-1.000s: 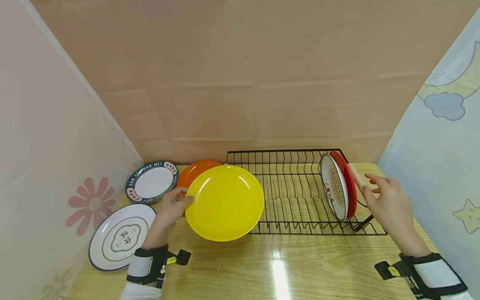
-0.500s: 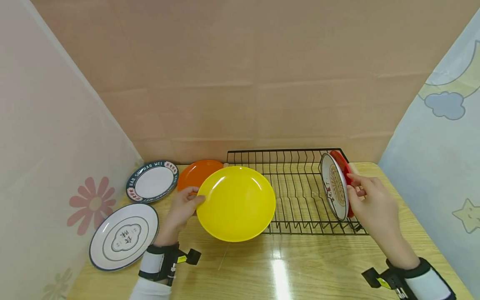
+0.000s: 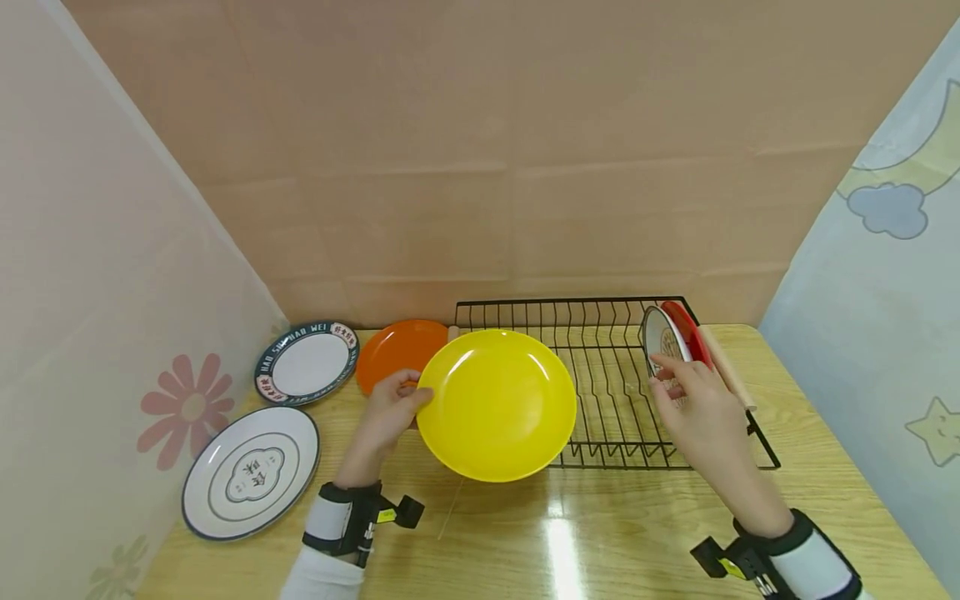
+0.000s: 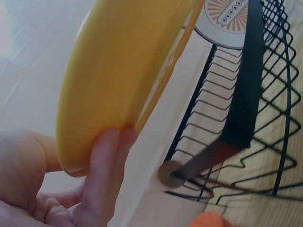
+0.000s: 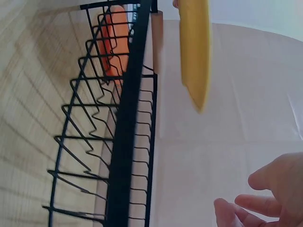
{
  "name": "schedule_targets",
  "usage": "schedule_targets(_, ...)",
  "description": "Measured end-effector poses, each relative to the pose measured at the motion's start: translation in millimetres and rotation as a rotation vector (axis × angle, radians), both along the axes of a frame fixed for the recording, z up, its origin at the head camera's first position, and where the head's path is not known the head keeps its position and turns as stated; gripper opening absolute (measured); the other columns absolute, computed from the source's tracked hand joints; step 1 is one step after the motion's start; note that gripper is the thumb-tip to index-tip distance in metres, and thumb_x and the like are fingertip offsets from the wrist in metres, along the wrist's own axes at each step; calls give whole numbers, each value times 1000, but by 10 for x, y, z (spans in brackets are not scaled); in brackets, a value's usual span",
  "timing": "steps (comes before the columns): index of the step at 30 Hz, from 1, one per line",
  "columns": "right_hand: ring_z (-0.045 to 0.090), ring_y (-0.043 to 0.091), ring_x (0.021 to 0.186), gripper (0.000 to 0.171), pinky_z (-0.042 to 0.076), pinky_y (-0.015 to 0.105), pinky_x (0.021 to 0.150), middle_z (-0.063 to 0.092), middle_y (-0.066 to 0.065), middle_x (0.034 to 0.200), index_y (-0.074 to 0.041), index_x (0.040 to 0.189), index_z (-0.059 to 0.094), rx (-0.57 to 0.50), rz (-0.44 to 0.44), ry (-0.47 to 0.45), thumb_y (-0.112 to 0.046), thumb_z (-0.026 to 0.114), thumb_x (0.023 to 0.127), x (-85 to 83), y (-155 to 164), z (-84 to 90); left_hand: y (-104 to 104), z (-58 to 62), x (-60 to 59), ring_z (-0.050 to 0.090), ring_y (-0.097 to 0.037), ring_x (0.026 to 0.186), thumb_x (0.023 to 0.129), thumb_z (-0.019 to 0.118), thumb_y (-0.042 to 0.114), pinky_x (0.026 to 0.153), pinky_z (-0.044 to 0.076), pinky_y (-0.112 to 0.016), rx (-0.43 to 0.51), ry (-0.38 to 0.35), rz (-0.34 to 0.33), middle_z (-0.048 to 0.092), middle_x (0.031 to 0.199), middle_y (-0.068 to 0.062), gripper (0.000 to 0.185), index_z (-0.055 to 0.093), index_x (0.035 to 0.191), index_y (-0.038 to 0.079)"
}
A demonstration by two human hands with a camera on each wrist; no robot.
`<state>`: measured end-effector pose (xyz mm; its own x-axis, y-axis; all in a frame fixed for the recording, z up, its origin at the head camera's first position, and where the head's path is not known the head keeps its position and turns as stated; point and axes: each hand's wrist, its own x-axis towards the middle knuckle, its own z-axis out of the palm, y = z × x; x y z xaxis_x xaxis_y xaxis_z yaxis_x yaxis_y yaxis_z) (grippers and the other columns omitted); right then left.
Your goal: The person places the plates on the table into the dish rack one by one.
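My left hand (image 3: 386, 412) pinches the left rim of a yellow plate (image 3: 497, 406), thumb on one face and fingers on the other, as the left wrist view shows. The plate is raised and tilted, overlapping the left part of a black wire dish rack (image 3: 570, 299). My right hand (image 3: 701, 408) holds nothing, its fingers loosely bent over the rack's right part. Behind it a white patterned plate (image 3: 657, 327) and a red plate (image 3: 682, 327) stand on edge in the rack, partly hidden by the hand. In the right wrist view the yellow plate (image 5: 195, 52) appears edge-on, apart from the right fingertips.
An orange plate (image 3: 397, 350) lies left of the rack, partly behind the yellow one. Further left are a plate with a dark green lettered rim (image 3: 307, 362) and a white plate with a blue edge (image 3: 225, 475). A wooden handle (image 3: 727, 367) lines the rack's right end.
The yellow plate and my left hand have shifted right. My right hand has moved left from the rack's right end, past the red plate, to in front of the patterned plate.
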<state>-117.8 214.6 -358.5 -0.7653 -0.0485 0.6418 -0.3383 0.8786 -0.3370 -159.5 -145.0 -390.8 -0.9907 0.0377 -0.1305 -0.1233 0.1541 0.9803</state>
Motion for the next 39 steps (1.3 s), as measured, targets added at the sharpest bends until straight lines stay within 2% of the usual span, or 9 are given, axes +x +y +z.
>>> schedule_targets(4, 62, 26, 67, 31, 39, 24, 43, 61, 17, 90, 1, 110, 64, -20, 10, -87, -6, 66, 80, -12, -65, -74, 91, -9, -12, 64, -20, 62, 87, 57, 7, 58, 55, -35, 37, 3, -11, 65, 82, -13, 19, 57, 104, -1)
schedule_targets(9, 65, 28, 72, 32, 48, 33, 50, 63, 17, 94, 2, 114, 62, -55, 23, -191, -11, 62, 85, -40, -129, -151, 201, 37, 0, 62, -17, 60, 85, 57, 4, 56, 54, -32, 63, 10, -27, 64, 78, -11, 18, 57, 102, -2)
schedule_targets(12, 66, 28, 75, 35, 51, 30, 51, 62, 17, 98, 1, 120, 58, -108, 44, -283, -16, 58, 89, -39, -162, -176, 258, 47, 1, 60, -15, 57, 85, 58, 3, 52, 52, -28, 70, 14, -18, 63, 74, -8, 18, 58, 102, -3)
schedule_targets(16, 67, 26, 71, 44, 49, 20, 46, 60, 20, 108, 1, 129, 50, -236, 81, -452, -26, 51, 94, -26, -199, -199, 323, -21, -19, 58, -13, 54, 86, 58, 5, 48, 49, -25, 80, 20, -11, 63, 73, -6, 19, 57, 103, -3)
schedule_targets(20, 67, 20, 64, 54, 53, 25, 51, 56, 24, 117, -1, 136, 42, -410, 148, -616, -36, 47, 95, -24, -235, -228, 368, -42, -9, 59, -13, 55, 86, 58, 6, 48, 49, -24, 87, 23, -24, 63, 76, -8, 19, 56, 103, -2)
schedule_targets(23, 67, 19, 71, 61, 55, 29, 57, 51, 25, 121, 0, 139, 36, -535, 203, -702, -40, 47, 94, -24, -264, -242, 389, -46, 0, 60, -15, 58, 85, 58, 6, 50, 50, -25, 85, 28, -36, 63, 80, -11, 19, 56, 103, -2)
schedule_targets(26, 67, 19, 77, 60, 56, 32, 59, 51, 24, 120, 0, 138, 36, -606, 243, -750, -38, 49, 94, -24, -291, -251, 404, -60, 3, 62, -16, 61, 85, 58, 6, 53, 52, -27, 92, 37, -44, 63, 83, -13, 20, 56, 104, -2)
schedule_targets(32, 67, 17, 74, 52, 56, 32, 60, 54, 24, 111, -2, 134, 41, -671, 276, -791, -31, 55, 92, -21, -329, -251, 419, -72, 12, 61, -15, 60, 86, 57, 5, 52, 52, -26, 108, 49, -47, 63, 81, -11, 19, 55, 103, -2)
schedule_targets(39, 65, 15, 74, 55, 55, 28, 62, 47, 25, 120, 2, 138, 34, -772, 293, -831, -20, 56, 92, -24, -364, -257, 418, -77, 23, 54, -13, 51, 86, 57, 5, 47, 45, -25, 106, 43, -59, 60, 74, -8, 18, 53, 103, -2)
